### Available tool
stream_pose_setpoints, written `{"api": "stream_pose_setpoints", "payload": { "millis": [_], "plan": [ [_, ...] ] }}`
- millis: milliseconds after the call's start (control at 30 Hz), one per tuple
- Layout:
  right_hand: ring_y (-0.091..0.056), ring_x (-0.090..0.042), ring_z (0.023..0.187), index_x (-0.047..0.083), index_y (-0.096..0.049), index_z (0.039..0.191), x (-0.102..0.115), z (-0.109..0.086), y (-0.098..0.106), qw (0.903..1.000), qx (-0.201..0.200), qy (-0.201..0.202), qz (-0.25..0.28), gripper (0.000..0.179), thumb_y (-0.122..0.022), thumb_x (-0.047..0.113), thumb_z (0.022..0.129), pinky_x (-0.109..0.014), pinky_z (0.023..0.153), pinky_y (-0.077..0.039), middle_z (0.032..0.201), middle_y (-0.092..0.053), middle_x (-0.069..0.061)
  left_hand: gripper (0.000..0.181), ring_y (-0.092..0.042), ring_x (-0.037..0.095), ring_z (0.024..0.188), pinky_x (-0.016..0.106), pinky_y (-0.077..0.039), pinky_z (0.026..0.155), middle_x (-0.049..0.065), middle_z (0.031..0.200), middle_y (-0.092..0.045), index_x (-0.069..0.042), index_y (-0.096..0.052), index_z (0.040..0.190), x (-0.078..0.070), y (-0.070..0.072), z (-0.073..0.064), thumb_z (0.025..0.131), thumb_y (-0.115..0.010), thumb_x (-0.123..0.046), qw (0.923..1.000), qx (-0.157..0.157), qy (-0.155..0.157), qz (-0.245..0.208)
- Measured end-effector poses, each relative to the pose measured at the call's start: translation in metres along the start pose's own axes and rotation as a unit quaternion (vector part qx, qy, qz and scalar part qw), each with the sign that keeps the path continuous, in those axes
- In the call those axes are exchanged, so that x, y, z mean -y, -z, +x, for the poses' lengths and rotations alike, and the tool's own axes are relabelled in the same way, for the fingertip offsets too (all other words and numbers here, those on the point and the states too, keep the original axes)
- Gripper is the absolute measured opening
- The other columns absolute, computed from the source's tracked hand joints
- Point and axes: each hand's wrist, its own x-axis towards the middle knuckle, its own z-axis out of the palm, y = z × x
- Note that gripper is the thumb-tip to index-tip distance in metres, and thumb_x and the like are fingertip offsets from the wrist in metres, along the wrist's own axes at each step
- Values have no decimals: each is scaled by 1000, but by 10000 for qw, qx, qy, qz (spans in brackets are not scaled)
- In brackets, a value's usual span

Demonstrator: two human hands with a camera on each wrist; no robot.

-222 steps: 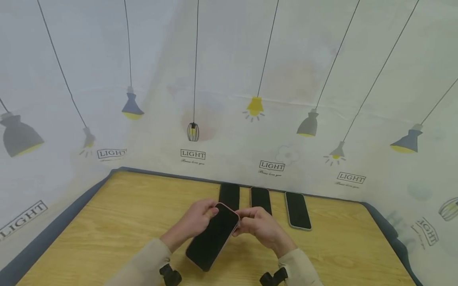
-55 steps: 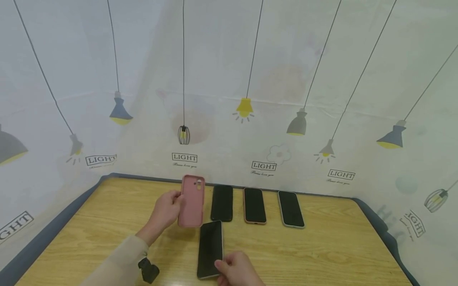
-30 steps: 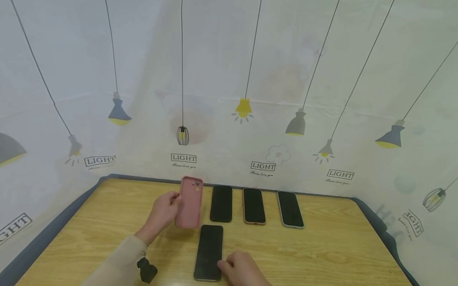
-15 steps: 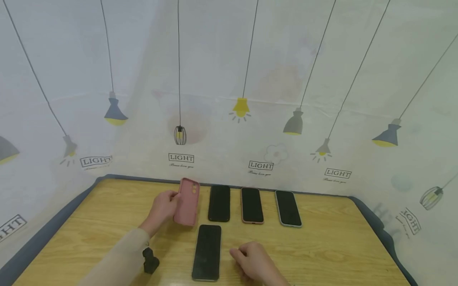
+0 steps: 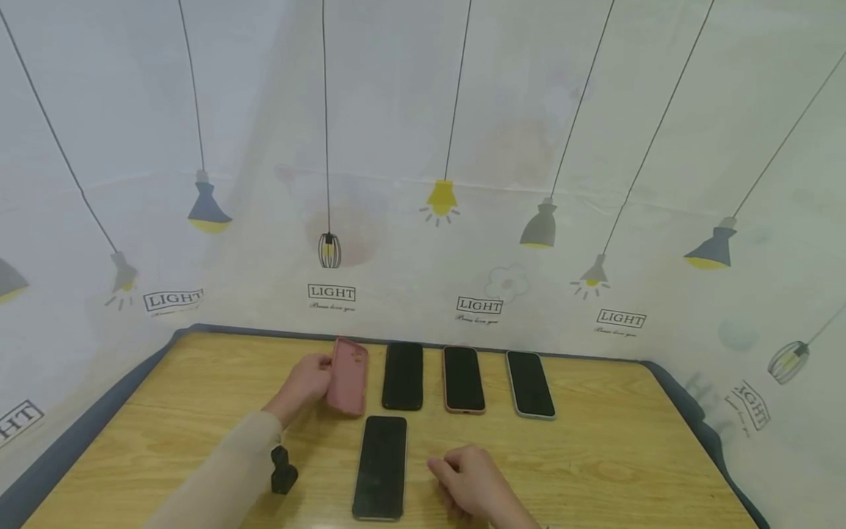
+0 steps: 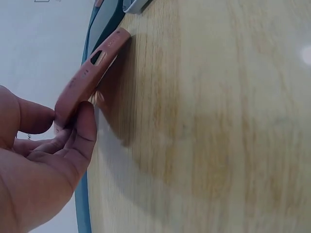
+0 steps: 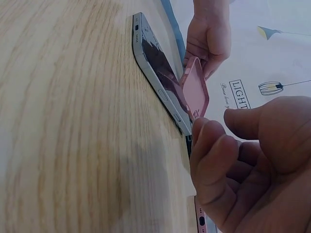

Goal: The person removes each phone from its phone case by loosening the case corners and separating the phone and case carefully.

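My left hand (image 5: pixel 305 382) pinches the left edge of a pink phone case (image 5: pixel 347 376) between thumb and fingers. The case stands tilted at the back of the table, its hollow inside facing me. In the left wrist view, one end of the pink case (image 6: pixel 90 75) leans low over the wood above its shadow. A bare smartphone (image 5: pixel 381 467) with a dark screen and silver frame lies face up in front of me. To the right of that phone, my right hand (image 5: pixel 472 481) hovers low with loosely curled fingers and nothing in them.
Along the back edge of the wooden table (image 5: pixel 595 455) lie a black phone (image 5: pixel 403 375), a pink-edged phone (image 5: pixel 465 379) and a light-edged phone (image 5: pixel 532 384). A lamp-printed cloth (image 5: pixel 396 147) hangs behind.
Earlier, both hands held the phone in its pink case; now the two are apart. The right hand has let go of the phone and moved right. The left hand has lowered and tilted the case.
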Motion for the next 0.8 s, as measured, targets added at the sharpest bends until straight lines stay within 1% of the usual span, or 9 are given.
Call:
{"api": "stream_pose_setpoints", "payload": {
  "millis": [133, 300, 400, 633, 800],
  "plan": [
    [-48, -9, 41, 6, -61, 65, 0, 0, 1, 10000, -12, -5, 49, 47, -59, 29, 106, -26, 41, -42, 51, -56, 3, 50, -51, 49, 133, 56, -46, 108, 36, 143, -51, 17, -45, 142, -1, -1, 1, 96, -42, -2, 9999, 7, 10, 101],
    [-48, -9, 41, 5, -61, 66, 1, -2, 2, 9999, -7, -68, 107, 47, -59, 29, 106, -25, 42, -42, 52, -56, 2, 51, -48, 48, 136, 55, -45, 110, 35, 146, -49, 16, -41, 145, -3, -3, 1, 97, -43, -2, 9998, 34, 176, 119],
    [-48, -9, 41, 5, -61, 66, 1, -2, 2, 9999, 1, -66, 107, 47, -59, 28, 106, -25, 42, -42, 52, -56, 2, 52, -47, 48, 137, 56, -43, 111, 35, 146, -48, 16, -39, 146, -2, -3, 2, 98, -45, -4, 9996, 39, 189, 197],
    [-47, -9, 42, 6, -60, 64, -3, -1, 3, 10000, -34, 20, 36, 47, -59, 28, 106, -26, 44, -42, 51, -56, 3, 51, -49, 50, 134, 58, -44, 109, 36, 142, -51, 17, -43, 142, 3, -3, 2, 98, -51, -8, 9992, -56, -66, 377],
    [-47, -9, 42, 5, -61, 65, -5, -1, 5, 10000, -19, 25, 69, 48, -59, 29, 106, -27, 44, -43, 52, -56, 2, 50, -51, 49, 132, 58, -45, 108, 36, 140, -52, 17, -46, 139, 2, -2, -1, 97, -53, -9, 9982, -88, -172, 561]
  ]
}}
